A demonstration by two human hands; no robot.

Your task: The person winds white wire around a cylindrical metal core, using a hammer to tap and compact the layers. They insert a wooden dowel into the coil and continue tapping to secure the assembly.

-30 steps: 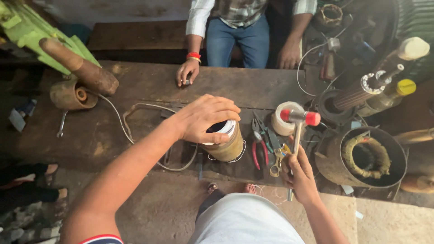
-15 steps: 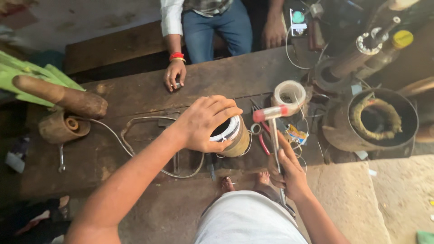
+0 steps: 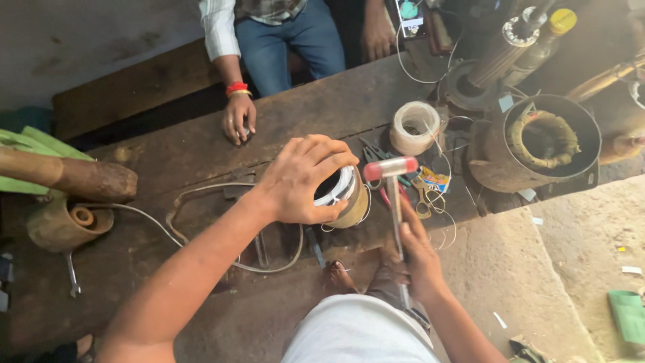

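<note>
Raised slightly, the mallet [image 3: 391,168] stays gripped in the right hand [image 3: 418,259]; the left hand [image 3: 302,178] clasps the winding core [image 3: 342,198], risking struck fingers.

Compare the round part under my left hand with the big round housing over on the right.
The round part is small, tan, gripped from above by the left hand, and has white winding at its top. The big housing is larger, dark, untouched, and shows yellowish-brown winding inside. Both are cylindrical and stand open end up on the workbench.
</note>
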